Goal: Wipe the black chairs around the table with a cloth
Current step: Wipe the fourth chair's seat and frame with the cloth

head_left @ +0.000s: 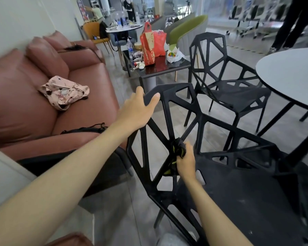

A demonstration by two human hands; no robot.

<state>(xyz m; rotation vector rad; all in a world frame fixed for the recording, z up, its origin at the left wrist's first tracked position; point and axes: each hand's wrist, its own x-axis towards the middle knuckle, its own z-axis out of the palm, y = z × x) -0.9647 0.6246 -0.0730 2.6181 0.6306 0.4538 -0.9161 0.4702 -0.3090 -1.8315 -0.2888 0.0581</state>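
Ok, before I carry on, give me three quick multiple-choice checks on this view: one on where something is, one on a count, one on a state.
1. Where does the left hand rest?
A. on the top edge of the near black lattice plastic chair's backrest
B. on the round grey table
C. on the sofa

2. How many black lattice chairs are in view?
A. one
B. two
C. four

3. What is the right hand doing?
A. hanging idle
B. gripping a dark cloth with yellow-green patches against a backrest strut
C. holding a bottle

Answers: 1 A, its fingers lie over the backrest's top corner. 2 B, the near chair and the far chair by the table. 3 B, its fingers close round the bunched cloth.
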